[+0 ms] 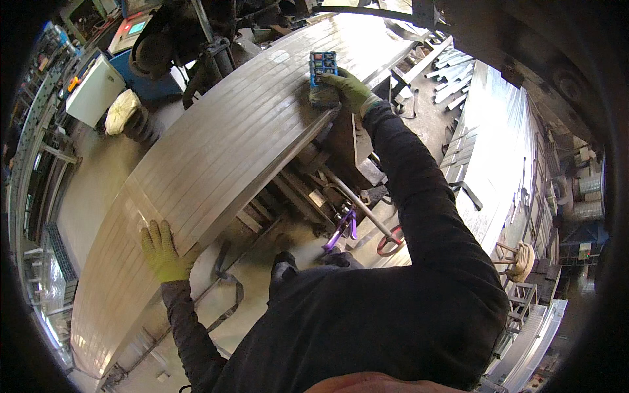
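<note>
Nearest the lens is the person's own dark long-sleeved torso point(367, 321), both arms reaching out from it. The left hand point(162, 252), in a yellow-green knit glove, lies flat with fingers spread on the near edge of a broad bundle of grey metal strips point(216, 157), gripping nothing, likely steadying it. The right hand point(347, 92), gloved in darker green, is closed around a blue handheld remote point(322, 67) with rows of coloured buttons, held upright against the far end of the bundle where the thumb can probably reach them. The strips are smooth, dull and tightly stacked, their parallel seams running lengthwise. Beneath sits a dark machine frame point(308, 183) with a purple strap point(342, 229) and a red handwheel point(390, 243); more metal profiles point(485, 144) lie at the right.
</note>
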`<state>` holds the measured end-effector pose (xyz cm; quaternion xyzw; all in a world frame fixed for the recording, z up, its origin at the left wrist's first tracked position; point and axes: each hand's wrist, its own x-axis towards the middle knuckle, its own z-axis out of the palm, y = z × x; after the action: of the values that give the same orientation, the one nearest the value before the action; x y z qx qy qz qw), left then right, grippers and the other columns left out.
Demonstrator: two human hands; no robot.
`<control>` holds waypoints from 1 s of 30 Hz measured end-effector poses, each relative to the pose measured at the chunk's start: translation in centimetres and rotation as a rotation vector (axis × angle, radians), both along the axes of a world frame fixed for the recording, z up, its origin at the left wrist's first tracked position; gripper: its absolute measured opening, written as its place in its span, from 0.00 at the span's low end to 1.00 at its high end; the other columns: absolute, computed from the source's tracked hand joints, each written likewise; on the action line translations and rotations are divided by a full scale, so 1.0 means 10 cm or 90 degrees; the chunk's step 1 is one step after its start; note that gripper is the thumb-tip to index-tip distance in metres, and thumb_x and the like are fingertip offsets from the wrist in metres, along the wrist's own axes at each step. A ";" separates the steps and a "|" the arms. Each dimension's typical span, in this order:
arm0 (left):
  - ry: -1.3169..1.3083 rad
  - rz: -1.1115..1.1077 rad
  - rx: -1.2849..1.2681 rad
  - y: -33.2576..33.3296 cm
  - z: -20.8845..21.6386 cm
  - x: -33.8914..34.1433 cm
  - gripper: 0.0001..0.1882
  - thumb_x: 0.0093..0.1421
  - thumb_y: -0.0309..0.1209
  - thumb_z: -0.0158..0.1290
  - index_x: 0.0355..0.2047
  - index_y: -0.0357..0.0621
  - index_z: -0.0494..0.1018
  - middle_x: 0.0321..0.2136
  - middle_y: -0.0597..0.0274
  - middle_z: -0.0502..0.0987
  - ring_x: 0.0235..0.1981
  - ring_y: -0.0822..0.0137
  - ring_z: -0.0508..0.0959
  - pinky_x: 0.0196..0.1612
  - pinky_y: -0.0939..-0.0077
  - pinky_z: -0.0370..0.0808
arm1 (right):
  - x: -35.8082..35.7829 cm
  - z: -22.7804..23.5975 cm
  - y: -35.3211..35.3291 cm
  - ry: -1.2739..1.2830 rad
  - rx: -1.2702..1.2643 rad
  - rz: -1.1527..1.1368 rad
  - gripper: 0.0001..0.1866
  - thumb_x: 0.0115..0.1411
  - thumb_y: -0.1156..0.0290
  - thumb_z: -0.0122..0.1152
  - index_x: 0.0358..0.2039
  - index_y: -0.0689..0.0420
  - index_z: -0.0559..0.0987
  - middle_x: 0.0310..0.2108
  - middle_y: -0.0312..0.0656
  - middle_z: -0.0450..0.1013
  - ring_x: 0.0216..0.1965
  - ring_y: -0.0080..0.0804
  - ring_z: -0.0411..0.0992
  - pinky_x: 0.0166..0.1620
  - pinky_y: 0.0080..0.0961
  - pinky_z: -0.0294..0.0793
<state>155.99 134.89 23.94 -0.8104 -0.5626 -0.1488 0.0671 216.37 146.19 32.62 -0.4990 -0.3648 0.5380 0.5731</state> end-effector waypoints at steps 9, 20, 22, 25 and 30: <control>-0.054 -0.038 0.059 0.16 -0.19 0.21 0.52 0.41 0.57 0.71 0.63 0.42 0.70 0.66 0.44 0.67 0.68 0.33 0.61 0.68 0.40 0.59 | 0.09 -0.05 0.03 -0.010 -0.003 -0.039 0.24 0.68 0.70 0.64 0.60 0.62 0.69 0.48 0.45 0.78 0.44 0.38 0.82 0.49 0.39 0.86; -0.064 -0.072 0.042 0.35 -0.51 0.48 0.49 0.47 0.61 0.65 0.62 0.42 0.70 0.67 0.47 0.66 0.71 0.38 0.58 0.72 0.39 0.52 | 0.04 -0.36 0.14 -0.001 0.021 -0.094 0.19 0.67 0.67 0.65 0.55 0.59 0.74 0.44 0.42 0.79 0.41 0.36 0.81 0.47 0.38 0.85; -0.059 -0.078 0.040 0.37 -0.55 0.51 0.48 0.49 0.61 0.64 0.62 0.42 0.70 0.67 0.47 0.65 0.71 0.39 0.57 0.73 0.39 0.51 | -0.01 -0.45 0.22 -0.004 0.027 -0.135 0.18 0.66 0.65 0.67 0.52 0.59 0.75 0.42 0.41 0.80 0.38 0.36 0.81 0.45 0.38 0.86; -0.072 -0.100 0.098 0.40 -0.61 0.57 0.46 0.48 0.59 0.65 0.62 0.43 0.70 0.66 0.51 0.67 0.71 0.41 0.58 0.72 0.40 0.52 | -0.08 -0.54 0.33 -0.049 0.025 -0.183 0.21 0.62 0.64 0.72 0.49 0.60 0.75 0.39 0.43 0.80 0.36 0.36 0.81 0.41 0.39 0.86; -0.091 -0.091 0.088 0.45 -0.68 0.66 0.45 0.50 0.58 0.65 0.61 0.43 0.71 0.64 0.53 0.69 0.71 0.41 0.59 0.72 0.39 0.53 | -0.22 -0.58 0.42 -0.124 0.004 -0.287 0.25 0.59 0.63 0.74 0.49 0.63 0.73 0.39 0.45 0.79 0.33 0.38 0.81 0.35 0.39 0.86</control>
<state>162.57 139.36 17.17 -0.8294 -0.4949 -0.2491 0.0714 214.20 150.40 26.80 -0.6158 -0.2993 0.3446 0.6422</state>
